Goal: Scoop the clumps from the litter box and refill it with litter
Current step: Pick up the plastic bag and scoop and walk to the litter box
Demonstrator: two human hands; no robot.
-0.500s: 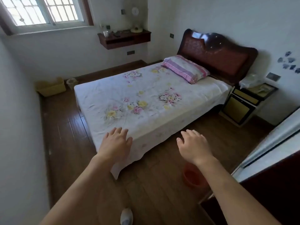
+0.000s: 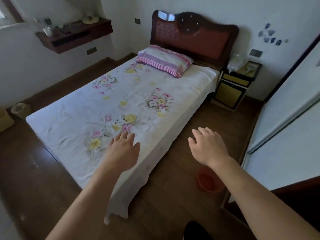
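The bed (image 2: 121,101) sits nearer and more central than half a second ago, as the view has swung right and lost the window. The left hand (image 2: 123,149) hovers over the sheet's near edge and the right hand (image 2: 207,148) over the floor beside it, both with fingers loosely spread and holding nothing. The right wrist half hides a red basin (image 2: 207,182); its contents are unclear. The yellow box (image 2: 4,118), possibly the litter box, is now cut off at far left beside a small bin (image 2: 20,110).

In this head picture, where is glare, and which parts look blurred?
Head view: a bright window reflection glares on the top left of the glossy headboard; the wall shelf and the things on it are smeared by motion blur; the bed sheet is evenly lit, while the floor is dim.
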